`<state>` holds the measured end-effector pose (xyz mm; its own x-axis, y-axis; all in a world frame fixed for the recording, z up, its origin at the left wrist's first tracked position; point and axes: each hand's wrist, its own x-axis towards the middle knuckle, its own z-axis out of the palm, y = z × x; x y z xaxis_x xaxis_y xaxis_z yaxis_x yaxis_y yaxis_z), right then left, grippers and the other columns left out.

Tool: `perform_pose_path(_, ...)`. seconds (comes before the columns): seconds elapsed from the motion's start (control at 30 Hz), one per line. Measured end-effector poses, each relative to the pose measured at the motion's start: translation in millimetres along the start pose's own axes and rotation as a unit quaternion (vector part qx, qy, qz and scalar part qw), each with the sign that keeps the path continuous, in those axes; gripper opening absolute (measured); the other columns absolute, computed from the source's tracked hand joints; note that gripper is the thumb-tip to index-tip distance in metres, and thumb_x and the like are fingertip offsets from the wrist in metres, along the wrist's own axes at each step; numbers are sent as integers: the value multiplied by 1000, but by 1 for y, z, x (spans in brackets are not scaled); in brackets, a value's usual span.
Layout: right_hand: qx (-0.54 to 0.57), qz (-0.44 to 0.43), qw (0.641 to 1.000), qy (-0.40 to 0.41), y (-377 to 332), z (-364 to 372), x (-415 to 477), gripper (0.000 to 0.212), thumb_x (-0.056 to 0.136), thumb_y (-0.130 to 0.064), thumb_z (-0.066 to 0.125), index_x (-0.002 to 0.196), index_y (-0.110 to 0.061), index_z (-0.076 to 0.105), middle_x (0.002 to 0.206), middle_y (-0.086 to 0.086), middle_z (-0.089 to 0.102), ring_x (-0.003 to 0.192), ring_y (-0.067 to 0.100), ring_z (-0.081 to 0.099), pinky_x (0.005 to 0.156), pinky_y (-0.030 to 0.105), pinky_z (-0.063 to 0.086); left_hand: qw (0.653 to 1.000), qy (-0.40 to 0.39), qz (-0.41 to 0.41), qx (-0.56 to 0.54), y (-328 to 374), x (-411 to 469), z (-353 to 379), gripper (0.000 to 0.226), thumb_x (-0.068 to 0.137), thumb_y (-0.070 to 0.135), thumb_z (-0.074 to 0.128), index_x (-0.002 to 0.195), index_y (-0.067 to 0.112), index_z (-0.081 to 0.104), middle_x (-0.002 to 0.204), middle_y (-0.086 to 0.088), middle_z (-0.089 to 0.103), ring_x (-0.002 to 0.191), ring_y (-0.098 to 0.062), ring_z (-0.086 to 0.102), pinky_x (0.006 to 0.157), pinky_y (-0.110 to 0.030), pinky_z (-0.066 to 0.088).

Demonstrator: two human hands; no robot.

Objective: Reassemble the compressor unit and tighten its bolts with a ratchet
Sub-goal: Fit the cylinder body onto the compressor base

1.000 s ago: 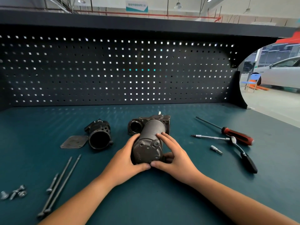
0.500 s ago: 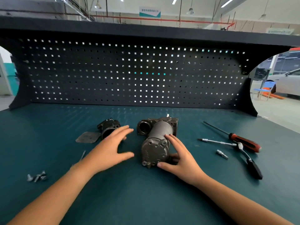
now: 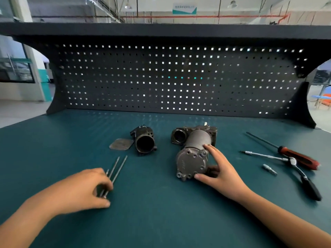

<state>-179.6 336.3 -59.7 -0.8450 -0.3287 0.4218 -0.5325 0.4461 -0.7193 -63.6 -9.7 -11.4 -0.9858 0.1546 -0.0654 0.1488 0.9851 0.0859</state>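
Note:
The grey compressor body (image 3: 192, 158) lies on its side in the middle of the bench, its round end cap facing me. My right hand (image 3: 220, 169) holds that end, thumb under the cap and fingers over the cylinder. Two long bolts (image 3: 117, 169) lie to the left on the mat; my left hand (image 3: 84, 188) has come down over their near ends, its fingers curled and pinching them. A dark cylinder housing (image 3: 145, 143) and a flat metal plate (image 3: 121, 144) lie behind the bolts. The ratchet (image 3: 297, 172) with its black grip lies at the right.
A red-handled screwdriver (image 3: 293, 154) and a small socket bit (image 3: 269, 169) lie by the ratchet. The black pegboard (image 3: 170, 77) closes off the back of the green bench mat (image 3: 161, 212). The bench edges fall away at far left and right.
My left hand left the compressor, swung left and came down onto the long bolts. My right hand stayed on the compressor's end cap. The view shifted rightward.

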Motion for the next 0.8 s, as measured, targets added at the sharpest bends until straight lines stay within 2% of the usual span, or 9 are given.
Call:
perform_pose_path(0.07, -10, -3, 1000, 3, -1, 0, -1, 84, 71, -28, 81, 130, -49, 25, 142, -25, 21, 130, 21, 45, 107, 40, 40, 999, 14, 8, 37, 0, -3, 6, 19, 79, 56, 59, 93, 51, 48, 98, 27, 43, 80, 13, 47, 76, -11, 40)
perform_pose_path(0.2, -22, -9, 1000, 2, -6, 0, -3, 84, 72, -27, 80, 133, -45, 25, 136, -32, 19, 127, 18, 47, 101, 23, 42, 997, 40, 34, 48, 1, -5, 12, 17, 87, 46, 57, 103, 47, 57, 97, 32, 42, 84, 14, 48, 80, -13, 41)
perform_pose_path(0.3, -34, 0, 999, 5, -8, -1, -5, 88, 71, -32, 80, 141, -36, 28, 139, -22, 26, 125, 18, 49, 104, 33, 43, 996, 55, 52, 40, 4, -8, 11, 9, 89, 43, 56, 95, 49, 54, 97, 32, 43, 84, 14, 49, 82, -11, 39)
perform_pose_path(0.4, -65, 47, 996, 26, -9, -2, -8, 93, 66, -49, 77, 143, -32, 28, 125, -10, 49, 110, 14, 55, 97, 33, 45, 995, 71, 38, 58, 7, -10, 12, 9, 88, 49, 53, 95, 51, 49, 103, 31, 42, 89, 13, 48, 84, -11, 39)
perform_pose_path(0.47, -88, 81, 993, 10, -10, -2, -8, 95, 65, -59, 72, 143, -31, 25, 108, -7, 61, 99, 13, 58, 88, 30, 47, 989, 130, 27, 60, 15, -7, 12, 25, 86, 55, 51, 111, 49, 51, 104, 34, 38, 92, 13, 45, 83, -12, 38)
perform_pose_path(0.53, -106, 94, 990, -17, -13, 0, -7, 98, 67, -62, 68, 145, -31, 18, 103, -7, 63, 96, 15, 59, 82, 30, 47, 978, 199, 45, -47, 42, 6, 8, 42, 82, 55, 55, 123, 45, 49, 105, 38, 41, 91, 18, 47, 79, -12, 37)
perform_pose_path(0.6, -106, 99, 989, -29, -15, 1, -5, 100, 71, -60, 67, 148, -30, 11, 108, -6, 63, 101, 16, 58, 84, 29, 46, 958, 224, 83, -157, 73, 33, 4, 63, 78, 54, 61, 135, 41, 39, 125, 31, 46, 101, 19, 46, 86, -14, 37)
perform_pose_path(0.7, -101, 98, 989, -35, -17, 1, -4, 99, 76, -52, 68, 150, -25, 7, 117, -3, 64, 107, 16, 57, 84, 24, 42, 969, 118, 88, -199, 112, 87, 4, 91, 78, 50, 66, 148, 33, 11, 148, 5, 37, 131, -9, 39, 103, -27, 34)
perform_pose_path(0.8, -96, 95, 990, -36, -20, 0, -5, 98, 78, -49, 69, 151, -24, 8, 117, -2, 65, 103, 14, 58, 80, 19, 40, 948, 64, 114, -291, 124, 120, 16, 91, 82, 35, 69, 149, 34, 7, 141, 5, 46, 126, -10, 46, 99, -22, 38)
